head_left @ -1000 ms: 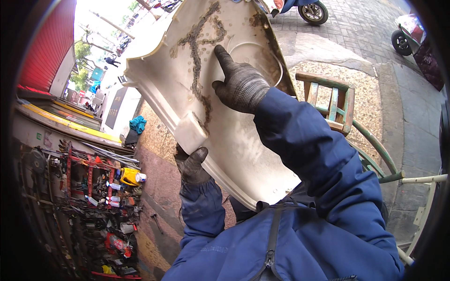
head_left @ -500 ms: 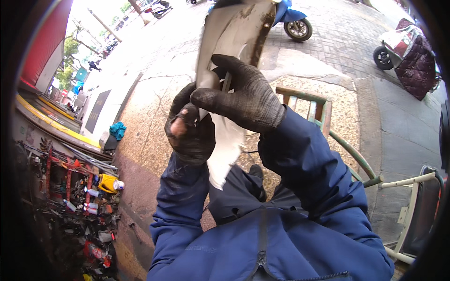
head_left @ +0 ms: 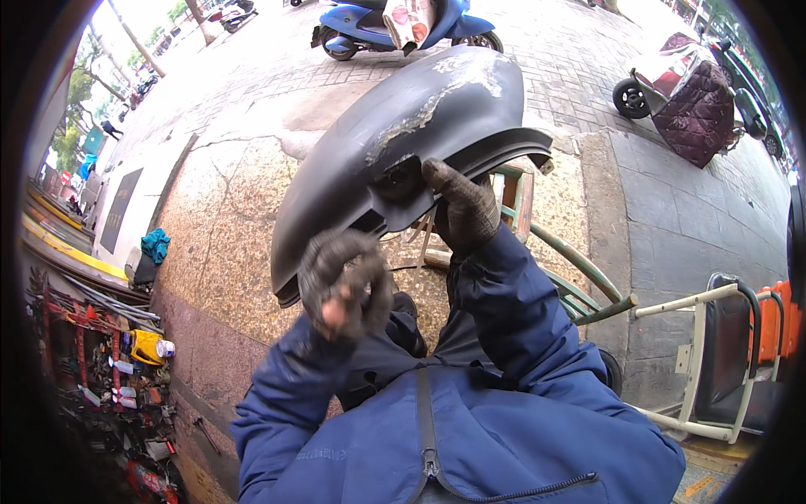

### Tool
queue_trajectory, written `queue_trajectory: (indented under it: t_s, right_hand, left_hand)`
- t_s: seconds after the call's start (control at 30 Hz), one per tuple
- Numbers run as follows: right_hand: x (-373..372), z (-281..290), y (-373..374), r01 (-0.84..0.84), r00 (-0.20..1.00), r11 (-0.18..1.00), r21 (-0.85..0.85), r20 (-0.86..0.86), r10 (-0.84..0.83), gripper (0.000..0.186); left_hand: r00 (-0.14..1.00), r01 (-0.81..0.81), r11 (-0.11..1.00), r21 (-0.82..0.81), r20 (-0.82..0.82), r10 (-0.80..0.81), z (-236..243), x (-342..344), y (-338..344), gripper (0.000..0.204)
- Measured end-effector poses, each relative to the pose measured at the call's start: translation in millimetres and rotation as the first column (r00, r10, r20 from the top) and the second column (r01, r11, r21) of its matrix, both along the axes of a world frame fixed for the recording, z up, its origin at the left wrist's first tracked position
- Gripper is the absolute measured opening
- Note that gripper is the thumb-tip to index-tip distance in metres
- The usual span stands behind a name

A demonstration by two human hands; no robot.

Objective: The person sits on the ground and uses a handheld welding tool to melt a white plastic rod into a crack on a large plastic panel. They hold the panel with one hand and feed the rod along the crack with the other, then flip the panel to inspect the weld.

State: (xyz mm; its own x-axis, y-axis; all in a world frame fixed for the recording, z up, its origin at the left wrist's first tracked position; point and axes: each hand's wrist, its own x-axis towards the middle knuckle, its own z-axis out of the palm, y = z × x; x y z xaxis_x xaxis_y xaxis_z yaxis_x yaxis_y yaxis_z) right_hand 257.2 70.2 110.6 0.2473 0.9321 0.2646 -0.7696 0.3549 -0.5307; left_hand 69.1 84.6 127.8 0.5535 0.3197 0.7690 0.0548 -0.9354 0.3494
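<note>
A large, curved black plastic fender (head_left: 353,160) is held up in front of me, its outer side facing me. Pale, scraped patches run along its far edge, and a dark recess shows near its middle. My right hand (head_left: 466,210), in a worn grey-black glove, grips the near side with its thumb over the edge; the other fingers are hidden behind it. Beside the fender's lower left end is my left hand (head_left: 344,281), gloved too, a fingertip showing through a hole. Its fingers are curled but smeared by motion, so its hold on anything is unclear.
Just beyond my right forearm stands a green wooden chair (head_left: 579,260). A metal-framed chair (head_left: 701,361) is at the right. Tools and parts (head_left: 117,386) clutter the lower left. Farther off are a blue scooter (head_left: 361,25) and a scooter with a maroon quilted cover (head_left: 693,118).
The fender has turned from showing its pale, narrow side to its broad black outer face. My left hand has come down and away from my right, which has moved lower and keeps its grip.
</note>
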Motion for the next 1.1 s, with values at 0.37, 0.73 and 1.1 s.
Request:
queue_trajectory:
  t_s: [0.37, 0.73, 1.1]
  right_hand:
    - [-26, -44, -18, 0.090, 0.968, 0.995, 0.034, 0.232, -0.096, 0.032]
    - [-52, -60, -25, 0.089, 0.954, 0.990, -0.108, 0.294, -0.053, 0.039]
    - [-68, -67, -21, 0.095, 0.924, 0.973, -0.211, 0.383, -0.007, 0.032]
  left_hand:
    - [0.738, 0.675, -0.295, -0.677, 0.610, 0.289, -109, -10, -12, 0.048]
    - [0.668, 0.743, -0.280, -0.607, 0.649, 0.364, -106, -18, -4, 0.052]
    - [0.615, 0.788, -0.263, -0.556, 0.708, 0.347, -110, -16, 1, 0.059]
